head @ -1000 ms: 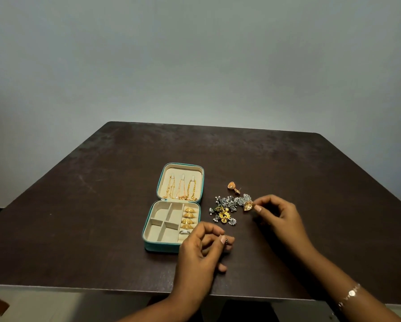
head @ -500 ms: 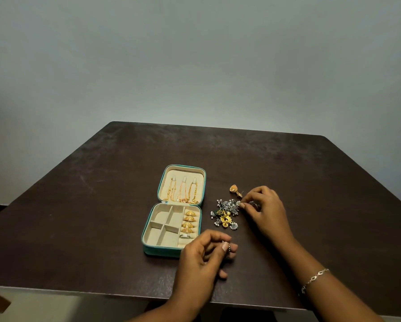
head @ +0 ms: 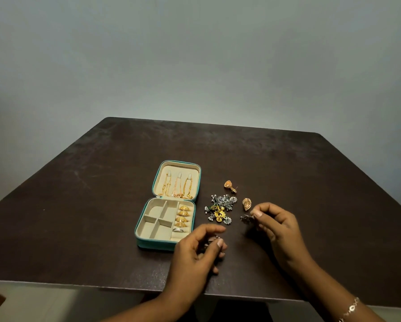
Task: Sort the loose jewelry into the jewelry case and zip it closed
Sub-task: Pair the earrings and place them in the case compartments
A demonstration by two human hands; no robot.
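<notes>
A teal jewelry case (head: 142,240) lies open on the dark table, chains hung in its lid (head: 177,183) and gold rings (head: 183,216) slotted along the right side. To its right lies a heap of silver and gold earrings (head: 220,209). Two loose gold earrings, one (head: 229,185) farther back and one (head: 247,203) nearer, lie beside the heap. My right hand (head: 276,225) pinches a small silver earring (head: 245,218) lifted just right of the heap. My left hand (head: 195,249) hovers by the case's front right corner, fingers curled round a small silver piece (head: 210,241).
The table's (head: 78,205) front edge runs just below my wrists. A bracelet (head: 350,309) sits on my right wrist. A plain grey wall stands behind the table.
My right hand drew back from the heap toward me, holding a silver earring. The gold earring it touched earlier now lies on the table. My left hand stayed near the case corner.
</notes>
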